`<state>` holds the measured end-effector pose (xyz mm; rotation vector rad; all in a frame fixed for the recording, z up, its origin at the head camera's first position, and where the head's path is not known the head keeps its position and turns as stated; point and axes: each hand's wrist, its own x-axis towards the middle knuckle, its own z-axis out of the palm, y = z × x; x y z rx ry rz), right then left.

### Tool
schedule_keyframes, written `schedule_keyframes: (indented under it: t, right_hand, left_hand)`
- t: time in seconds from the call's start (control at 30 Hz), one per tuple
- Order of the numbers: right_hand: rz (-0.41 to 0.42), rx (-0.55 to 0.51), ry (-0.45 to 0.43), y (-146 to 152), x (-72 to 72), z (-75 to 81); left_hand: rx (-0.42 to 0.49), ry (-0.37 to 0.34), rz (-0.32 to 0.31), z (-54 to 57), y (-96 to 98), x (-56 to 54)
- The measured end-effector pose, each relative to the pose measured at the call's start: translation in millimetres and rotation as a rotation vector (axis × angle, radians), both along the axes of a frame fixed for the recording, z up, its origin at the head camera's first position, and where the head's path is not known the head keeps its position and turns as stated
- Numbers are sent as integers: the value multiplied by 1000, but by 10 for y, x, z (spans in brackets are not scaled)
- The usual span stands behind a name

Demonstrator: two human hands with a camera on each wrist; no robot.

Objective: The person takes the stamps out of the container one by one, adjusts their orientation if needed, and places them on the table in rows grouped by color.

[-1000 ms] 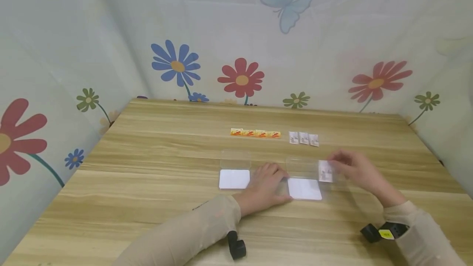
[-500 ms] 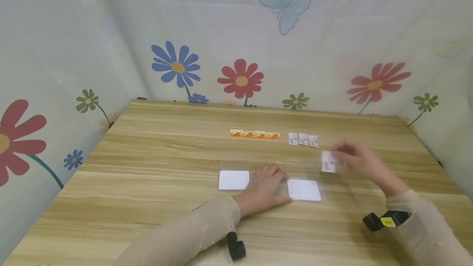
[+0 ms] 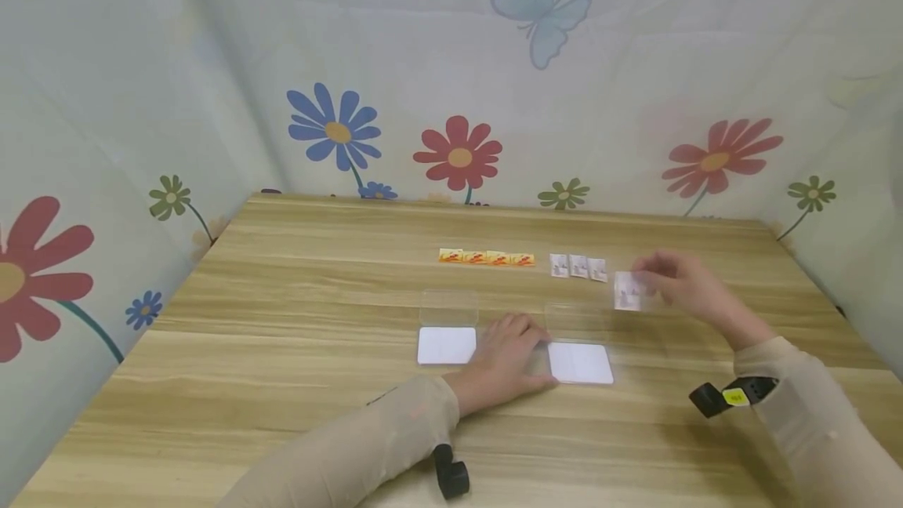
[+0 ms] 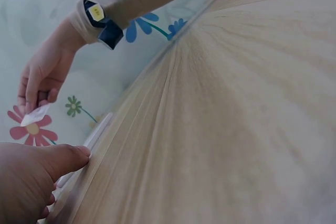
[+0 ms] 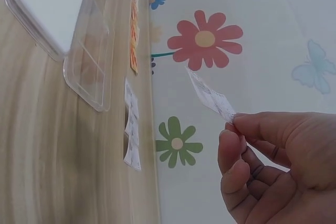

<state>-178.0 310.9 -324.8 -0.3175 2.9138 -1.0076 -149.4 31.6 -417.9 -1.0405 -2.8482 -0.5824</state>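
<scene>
My right hand (image 3: 677,284) pinches a small white printed sachet (image 3: 627,292) between thumb and fingertips, raised above the table. In the right wrist view the sachet (image 5: 210,95) is seen nearly edge-on. My left hand (image 3: 504,359) rests on the table, thumb and fingertips touching the left edge of the right-hand clear plastic case (image 3: 582,363), whose base looks white. That case's transparent lid (image 3: 574,321) lies folded back behind it. Three similar white sachets (image 3: 578,266) lie in a row left of my right hand.
A second clear case (image 3: 447,345) with a white base and its lid laid back stands left of my left hand. Several yellow-orange sachets (image 3: 487,257) form a row farther back. The wooden table (image 3: 317,273) ends at a flower-printed curtain (image 3: 607,85).
My right hand has lifted the white sachet up and away from beside the right-hand case, toward the back of the table. The left hand has stayed in place.
</scene>
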Motion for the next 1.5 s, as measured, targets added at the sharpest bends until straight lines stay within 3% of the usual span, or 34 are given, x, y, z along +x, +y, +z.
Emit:
schedule_keyframes:
  t: [1.5]
  right_hand:
    - [-52, 36, -58, 147, -381, -30]
  left_hand:
    - [16, -17, -10, 27, -18, -1]
